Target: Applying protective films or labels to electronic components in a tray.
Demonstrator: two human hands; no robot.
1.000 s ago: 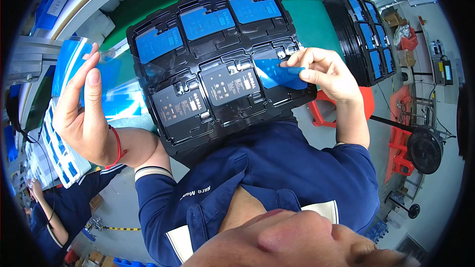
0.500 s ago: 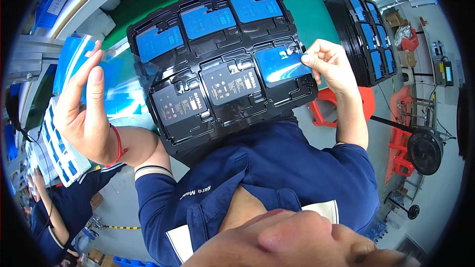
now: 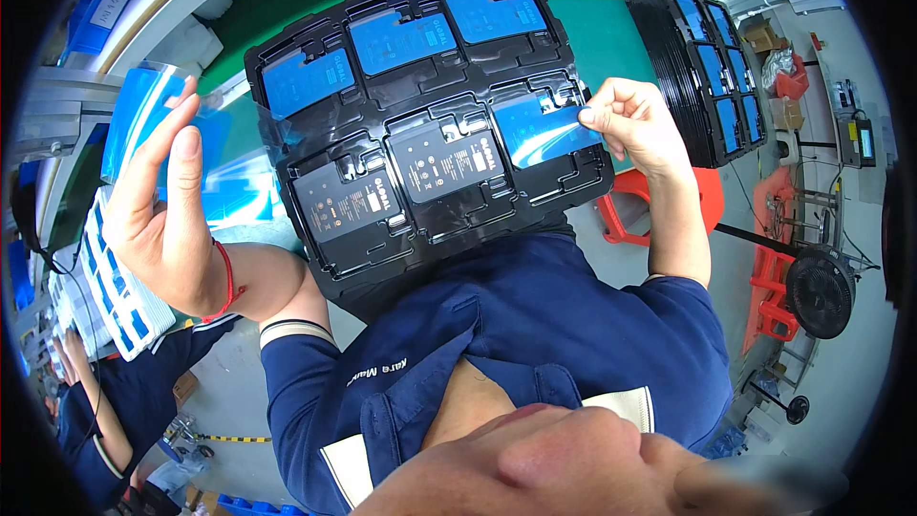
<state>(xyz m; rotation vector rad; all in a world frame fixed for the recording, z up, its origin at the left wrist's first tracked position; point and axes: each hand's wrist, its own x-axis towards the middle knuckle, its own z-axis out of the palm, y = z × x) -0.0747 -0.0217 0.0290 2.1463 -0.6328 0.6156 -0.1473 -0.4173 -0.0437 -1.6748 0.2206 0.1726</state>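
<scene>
A black plastic tray (image 3: 468, 229) with two rows of compartments lies before me, holding flat black batteries. Three in the far row carry blue film, such as the far middle one (image 3: 401, 41). In the near row, the left battery (image 3: 346, 201) and middle battery (image 3: 444, 164) are bare, with pale print. Shiny blue film (image 3: 544, 129) covers the near right compartment; my right hand (image 3: 635, 129) pinches its right edge between thumb and fingers. Left of the tray, my left hand (image 3: 162, 210) is raised, fingers long, with blue film sheets (image 3: 138, 124) seemingly held between them; the grip is partly hidden.
More stacked black trays (image 3: 683, 76) stand to the right on the green bench (image 3: 597, 38). A red stool (image 3: 626, 210) and black fan (image 3: 819, 291) are at the right. Another person's arm (image 3: 105, 411) shows at lower left, near white trays (image 3: 119, 277).
Both hands have stayed almost in place. The film at the near right compartment lies slightly flatter, and the film by my left hand has shifted a little.
</scene>
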